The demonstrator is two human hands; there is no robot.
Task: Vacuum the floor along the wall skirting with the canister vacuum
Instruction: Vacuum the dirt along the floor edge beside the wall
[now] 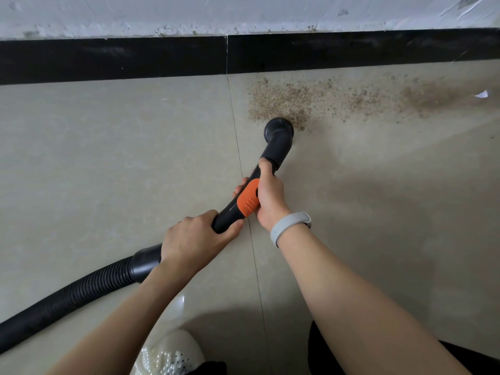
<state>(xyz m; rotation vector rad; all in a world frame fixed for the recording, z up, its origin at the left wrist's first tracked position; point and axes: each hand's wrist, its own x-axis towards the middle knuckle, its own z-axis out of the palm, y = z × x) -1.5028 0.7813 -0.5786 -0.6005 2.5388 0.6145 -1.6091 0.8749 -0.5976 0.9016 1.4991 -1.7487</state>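
The person gripped the black vacuum handle tube [238,209] with both hands. The right hand [269,194] was curled round the tube at its orange collar [248,199], thumb stretched forward along the top and fingertips showing on the far side. The left hand [193,239] was wrapped round the rear end of the tube, fingers closed over the top and thumb underneath, just behind the collar. A grey wristband [289,226] sat on the right wrist.

From the right hand the tube ran toward one o'clock and bent down into a round black nozzle [278,129], whose mouth rested on the beige tiled floor [108,158] at the near edge of a patch of brown grit [284,101]. The grit spread from the nozzle toward two o'clock, thinning along the black skirting [113,59] that crossed the top of the view below a scuffed white wall [243,12]. A small white scrap [482,94] lay at the far three o'clock end of the dirt.

Behind the left hand a ribbed black hose [67,296] trailed away toward eight o'clock. A pale perforated shoe [170,353] showed at six o'clock.
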